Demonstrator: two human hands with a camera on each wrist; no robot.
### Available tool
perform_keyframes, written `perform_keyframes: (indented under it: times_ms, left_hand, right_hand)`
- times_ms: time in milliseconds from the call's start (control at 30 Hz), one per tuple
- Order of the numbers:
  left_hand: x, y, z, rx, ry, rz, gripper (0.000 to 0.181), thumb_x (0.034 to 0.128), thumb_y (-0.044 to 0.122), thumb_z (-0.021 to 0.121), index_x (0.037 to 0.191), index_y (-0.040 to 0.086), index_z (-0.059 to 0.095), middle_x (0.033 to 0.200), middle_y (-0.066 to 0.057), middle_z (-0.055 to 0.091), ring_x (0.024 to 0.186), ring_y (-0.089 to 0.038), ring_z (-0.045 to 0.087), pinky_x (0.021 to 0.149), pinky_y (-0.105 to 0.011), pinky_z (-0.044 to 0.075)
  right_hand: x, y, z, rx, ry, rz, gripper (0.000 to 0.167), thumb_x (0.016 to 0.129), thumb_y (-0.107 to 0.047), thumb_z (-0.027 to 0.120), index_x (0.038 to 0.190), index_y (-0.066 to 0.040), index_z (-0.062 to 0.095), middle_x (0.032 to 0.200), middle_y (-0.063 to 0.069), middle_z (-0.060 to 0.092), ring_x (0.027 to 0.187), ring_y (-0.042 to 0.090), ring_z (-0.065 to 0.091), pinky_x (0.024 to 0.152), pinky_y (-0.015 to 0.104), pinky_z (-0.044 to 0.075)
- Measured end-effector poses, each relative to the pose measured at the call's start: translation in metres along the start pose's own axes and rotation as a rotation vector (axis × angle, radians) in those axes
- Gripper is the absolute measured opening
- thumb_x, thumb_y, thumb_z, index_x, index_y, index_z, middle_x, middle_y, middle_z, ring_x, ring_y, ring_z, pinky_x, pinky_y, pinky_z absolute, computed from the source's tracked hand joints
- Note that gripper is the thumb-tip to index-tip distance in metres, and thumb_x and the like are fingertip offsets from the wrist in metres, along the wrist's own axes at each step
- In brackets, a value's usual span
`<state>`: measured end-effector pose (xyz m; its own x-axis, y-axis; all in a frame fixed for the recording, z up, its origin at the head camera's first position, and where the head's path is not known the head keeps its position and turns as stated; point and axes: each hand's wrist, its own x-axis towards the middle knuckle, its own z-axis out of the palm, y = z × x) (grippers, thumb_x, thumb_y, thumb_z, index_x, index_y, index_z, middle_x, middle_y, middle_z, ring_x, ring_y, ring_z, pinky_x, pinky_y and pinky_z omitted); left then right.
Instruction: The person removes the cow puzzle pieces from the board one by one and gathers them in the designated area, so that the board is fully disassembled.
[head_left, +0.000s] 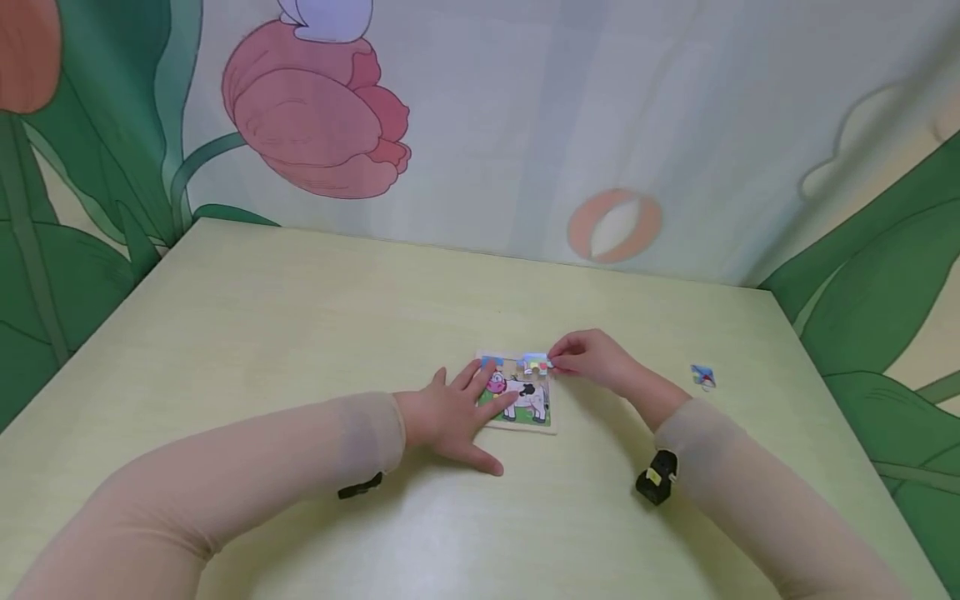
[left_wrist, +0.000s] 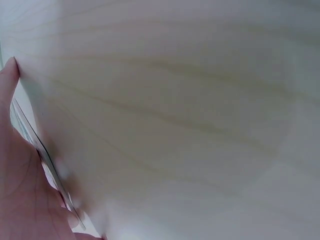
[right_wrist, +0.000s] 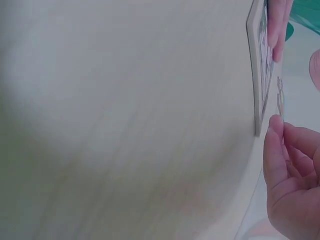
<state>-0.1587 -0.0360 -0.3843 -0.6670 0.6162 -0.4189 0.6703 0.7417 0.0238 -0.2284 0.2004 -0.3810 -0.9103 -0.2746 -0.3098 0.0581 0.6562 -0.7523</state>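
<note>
Backdrop (head_left: 487, 142) biggest thing here, pale, printed with green leaves (head_left: 900, 283) and a pink tulip (head_left: 307, 125), standing behind the bench. Bench (head_left: 300, 308) light yellowish, wood-look top, takes up most of the space in front of me. Two beige sleeves (head_left: 285, 467) reach in over it, one person. Left hand (head_left: 461, 421): fingers spread, laid across the left part of the puzzle board, thumb sticking out past the near edge over the bench. Right hand (head_left: 592, 360): thumb and forefinger pinching a puzzle piece by its right edge, other fingers curled in behind. Puzzle board (head_left: 525, 429) lies flat on the bench between the hands, pale rim, cow picture, black-and-white body, pink muzzle, green ground. Black wrist device (head_left: 657, 477) below the right cuff, second dark device (head_left: 361, 486) under the left one. Pinched puzzle piece (head_left: 536, 364) sits over the board's upper right area; cannot tell if it touches. Loose blue piece (head_left: 703, 377) on the bench, right of the right hand, well apart from the board.
</note>
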Motion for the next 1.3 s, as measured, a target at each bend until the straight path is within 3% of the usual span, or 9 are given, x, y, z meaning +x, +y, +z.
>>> perform_keyframes:
  times_ms: [733,1300]
  left_hand:
    - [-0.001,0.002,-0.001,0.012,0.001,-0.004,0.096,0.0750,0.082,0.037,0.151,0.032,0.004,0.155,-0.013,-0.008,0.141,-0.033,-0.005,0.104,-0.061,0.018]
    - [-0.003,0.003,-0.001,0.024,0.009,-0.018,0.096,0.0745,0.082,0.036,0.150,0.033,0.004,0.155,-0.012,-0.007,0.141,-0.032,-0.004,0.104,-0.060,0.018]
  right_hand:
    - [-0.030,0.049,-0.045,0.074,0.020,0.020,0.022,0.091,-0.005,0.058,0.108,0.010,0.057,0.099,0.014,0.062,0.084,0.013,0.062,0.078,0.027,0.051]
    - [-0.033,0.077,-0.085,-0.043,0.047,0.144,0.027,0.093,-0.012,0.058,0.113,0.006,0.057,0.102,0.014,0.062,0.085,0.015,0.060,0.077,0.025,0.051]
